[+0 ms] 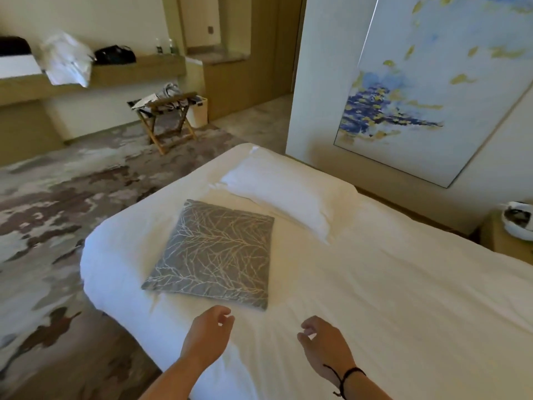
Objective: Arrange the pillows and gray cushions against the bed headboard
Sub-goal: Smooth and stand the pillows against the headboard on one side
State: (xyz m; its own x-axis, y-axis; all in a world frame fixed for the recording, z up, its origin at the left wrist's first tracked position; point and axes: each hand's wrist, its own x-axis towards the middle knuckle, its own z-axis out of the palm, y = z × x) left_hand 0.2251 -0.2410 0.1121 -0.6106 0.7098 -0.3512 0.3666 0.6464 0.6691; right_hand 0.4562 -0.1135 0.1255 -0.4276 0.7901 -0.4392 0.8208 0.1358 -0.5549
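Observation:
A gray cushion [215,254] with a pale branch pattern lies flat on the white bed [389,298], near its left edge. Beyond it a white pillow [284,193] lies flat by the wall at the bed's far end. My left hand [207,334] hovers just short of the cushion's near corner, fingers loosely curled, holding nothing. Over the bare duvet to its right is my right hand [323,343], a dark cord on its wrist, also loosely curled and empty. Neither hand touches the cushion.
A large blue and yellow painting [432,82] hangs on the wall to the right. A nightstand [507,238] stands at the bed's right. On the patterned carpet [57,212] to the left stands a folding luggage rack [167,116], with a long shelf behind it.

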